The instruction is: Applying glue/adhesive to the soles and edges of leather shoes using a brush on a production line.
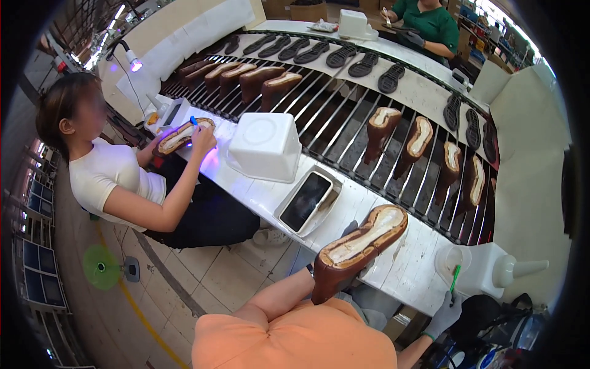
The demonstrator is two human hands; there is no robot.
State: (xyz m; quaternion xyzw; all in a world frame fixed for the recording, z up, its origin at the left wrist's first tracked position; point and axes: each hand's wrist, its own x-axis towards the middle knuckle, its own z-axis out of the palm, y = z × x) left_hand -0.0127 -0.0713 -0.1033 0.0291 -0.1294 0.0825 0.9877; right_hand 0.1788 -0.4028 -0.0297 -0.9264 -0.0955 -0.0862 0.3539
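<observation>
A brown boot upper (359,241) is turned bottom up in front of me, its pale underside with a whitish middle facing upward. My left hand (350,227) grips it from beneath and is mostly hidden by it. At the right, my right hand (445,316), in a grey glove, is closed round a thin green-handled brush (455,280). The brush's upper end reaches into a small white cup (456,259) at the bench end. Beside the cup stands a white bottle (501,270) with a long spout.
A roller conveyor (332,117) carries several brown boot uppers; black soles (362,63) line the shelf beyond. On the white bench (393,277) lie a phone (305,201) in a tray and a white box (265,146). A co-worker (129,178) brushes another upper at left; another person (427,31) works across.
</observation>
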